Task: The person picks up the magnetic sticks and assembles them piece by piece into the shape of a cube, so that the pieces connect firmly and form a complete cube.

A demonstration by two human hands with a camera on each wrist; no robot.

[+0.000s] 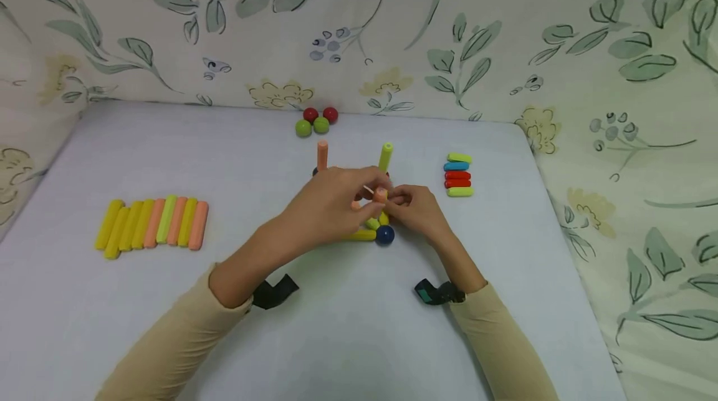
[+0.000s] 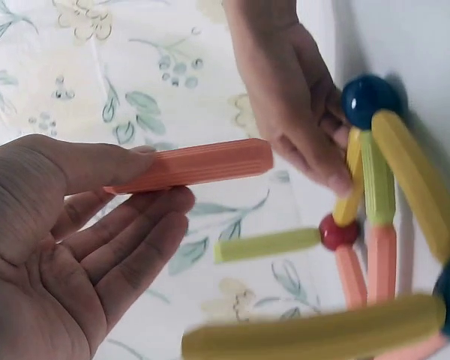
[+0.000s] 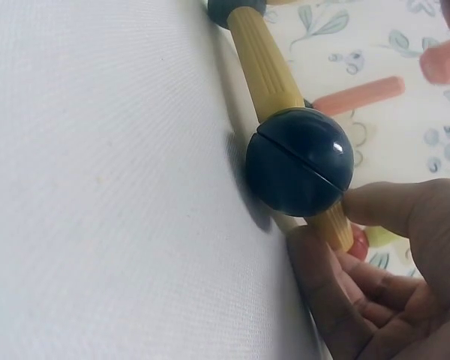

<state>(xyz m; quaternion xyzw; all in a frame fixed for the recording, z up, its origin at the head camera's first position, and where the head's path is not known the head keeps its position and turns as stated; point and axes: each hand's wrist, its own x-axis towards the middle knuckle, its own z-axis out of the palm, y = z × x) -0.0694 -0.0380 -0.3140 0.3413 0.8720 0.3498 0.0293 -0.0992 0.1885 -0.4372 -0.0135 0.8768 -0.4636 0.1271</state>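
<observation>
My left hand [image 1: 331,204] pinches a salmon-orange ribbed stick [image 2: 210,164] between thumb and fingers, holding it above a frame of sticks and balls. With thumb and fingertips, my right hand [image 1: 417,211] grips a yellow stick [image 3: 331,226] of that frame, close beside a dark blue ball [image 3: 300,161]. From this ball run another yellow stick [image 2: 420,184] and a light green stick [image 2: 379,180]. A red ball [image 2: 339,232] sits at the far end of the gripped stick. One orange stick [image 1: 322,155] and one green stick [image 1: 386,156] stand up behind my hands, which hide much of the frame.
A row of yellow, orange and green sticks [image 1: 157,222] lies at the left of the white table [image 1: 348,338]. Red balls [image 1: 330,115] and green balls [image 1: 303,128] sit at the back. Several short coloured sticks [image 1: 457,175] lie at the right. Flowered cloth [image 1: 359,33] hangs behind.
</observation>
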